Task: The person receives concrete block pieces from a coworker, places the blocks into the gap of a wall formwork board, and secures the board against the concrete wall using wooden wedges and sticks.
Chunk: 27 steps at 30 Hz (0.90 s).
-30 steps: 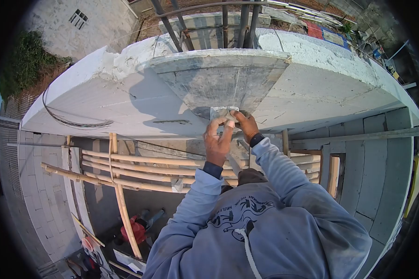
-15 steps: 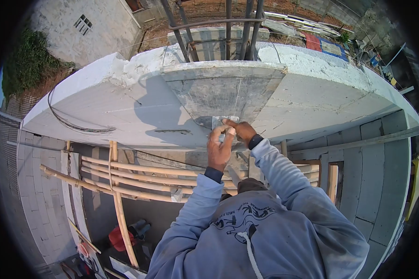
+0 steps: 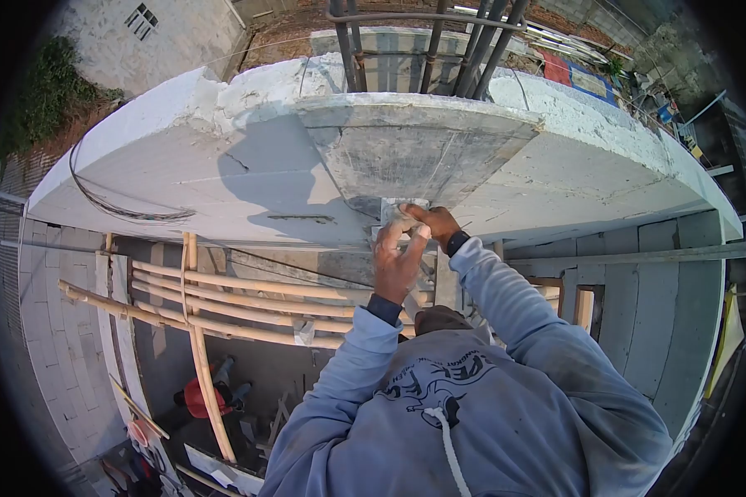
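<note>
White piece lay at the grey board's lower edge. Our right hand's bent fingers had just crossed to our curled left hand, both at one spot; grip unclear to us.

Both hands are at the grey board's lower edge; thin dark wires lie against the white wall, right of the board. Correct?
Wrong side: the head view shows the thin dark wires against the white wall, left of the grey board. Left hand and right hand are at its lower edge.
</note>
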Tool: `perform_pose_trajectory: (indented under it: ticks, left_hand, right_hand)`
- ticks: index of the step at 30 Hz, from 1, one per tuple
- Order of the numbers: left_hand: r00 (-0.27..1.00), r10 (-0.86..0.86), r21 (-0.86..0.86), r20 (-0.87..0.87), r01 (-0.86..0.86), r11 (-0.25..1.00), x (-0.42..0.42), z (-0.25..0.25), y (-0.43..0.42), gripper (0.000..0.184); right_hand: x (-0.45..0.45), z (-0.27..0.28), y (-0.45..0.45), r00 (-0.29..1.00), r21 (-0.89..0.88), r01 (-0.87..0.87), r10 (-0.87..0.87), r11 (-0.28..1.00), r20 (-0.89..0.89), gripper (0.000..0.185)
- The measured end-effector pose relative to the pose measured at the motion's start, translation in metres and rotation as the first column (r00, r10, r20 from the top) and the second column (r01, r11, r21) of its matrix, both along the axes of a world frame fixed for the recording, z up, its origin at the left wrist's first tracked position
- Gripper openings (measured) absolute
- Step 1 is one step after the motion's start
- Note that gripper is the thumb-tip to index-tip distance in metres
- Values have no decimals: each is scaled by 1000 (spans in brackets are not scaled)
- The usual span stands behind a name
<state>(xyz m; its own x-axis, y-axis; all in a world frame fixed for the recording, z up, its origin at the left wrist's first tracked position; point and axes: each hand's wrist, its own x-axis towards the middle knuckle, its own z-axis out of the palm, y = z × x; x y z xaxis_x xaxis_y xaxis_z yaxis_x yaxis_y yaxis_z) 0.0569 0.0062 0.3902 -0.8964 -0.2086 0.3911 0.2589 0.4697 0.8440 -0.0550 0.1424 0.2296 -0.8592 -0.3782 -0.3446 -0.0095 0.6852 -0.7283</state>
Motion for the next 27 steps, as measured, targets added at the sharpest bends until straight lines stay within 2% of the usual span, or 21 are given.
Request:
perform_pose_trajectory:
  ticks: [2, 4, 5, 7, 8, 9, 10, 11, 13, 14, 17, 19, 21, 22, 25, 26, 27]
  left_hand:
    - [994, -49, -151, -93, 34, 988, 1, 0, -4, 22]
    - [999, -32, -44, -38, 31, 999, 2, 10, -2, 22]
    - [1000, -31, 8, -4, 31, 999, 5, 14, -1, 22]
    - [1000, -11, 46, 16, 10, 999, 4, 11, 0, 18]
    - [1000, -2, 68, 20, 1, 998, 1, 10, 1, 16]
    - [1000, -12, 66, -10, 13, 998, 1, 11, 2, 16]
    - [999, -19, 63, -43, 21, 998, 0, 14, 1, 16]
    - [997, -24, 57, -73, 28, 998, -1, 15, -1, 16]
    - [998, -21, 90, 54, 16, 996, 0, 14, -3, 20]
    - [993, -26, 108, 115, 13, 994, 2, 15, -2, 22]
    - [990, -15, 142, 141, -5, 990, 1, 17, -2, 24]
    - [984, -76, 208, 160, 42, 977, -2, 19, -5, 27]
    - [961, -148, 294, 235, 75, 953, -1, 19, -8, 29]
    - [969, -101, 250, 225, 43, 967, 0, 13, -10, 28]
    - [966, -227, 561, 122, 121, 819, 6, -1, -23, 29]
    - [943, -263, 574, 205, 102, 813, 15, -3, -32, 33]
    - [931, -266, 617, 249, 60, 785, 26, -11, -38, 35]
  right_hand:
    - [1, 4, 1, 1000, 15, -4, 4, 1000, -17, 33]
    - [-5, 6, -3, 988, 3, 116, -116, 993, 106, 35]
    - [-8, 5, -7, 947, 3, 232, -227, 973, 228, 39]
    - [-4, 8, -9, 875, -8, 356, -330, 935, 353, 47]
    - [1, 37, -12, 874, -36, 366, -330, 930, 357, 51]
    - [4, 54, -14, 872, -63, 376, -331, 924, 361, 56]
    - [5, 48, -15, 927, -81, 330, -307, 940, 218, 63]
    - [1, 43, -13, 909, -96, 342, -304, 935, 287, 73]
    - [0, 44, -11, 848, -124, 387, -300, 914, 436, 96]
    - [-1, 52, -13, 832, -87, 386, -306, 919, 462, 97]
    - [1, 53, -13, 922, -55, 306, -282, 950, 265, 98]
    - [1, 43, -7, 951, -71, 239, -218, 968, 220, 99]
    - [12, 77, -13, 880, -2, 346, -324, 938, 348, 98]
    - [18, 72, -9, 905, -19, 360, -345, 933, 248, 91]
    - [52, 83, 11, 894, -176, 445, -423, 878, 149, 81]
    - [67, 85, 18, 876, -210, 482, -457, 851, 157, 75]
    - [79, 77, 31, 854, -167, 514, -482, 842, 196, 75]
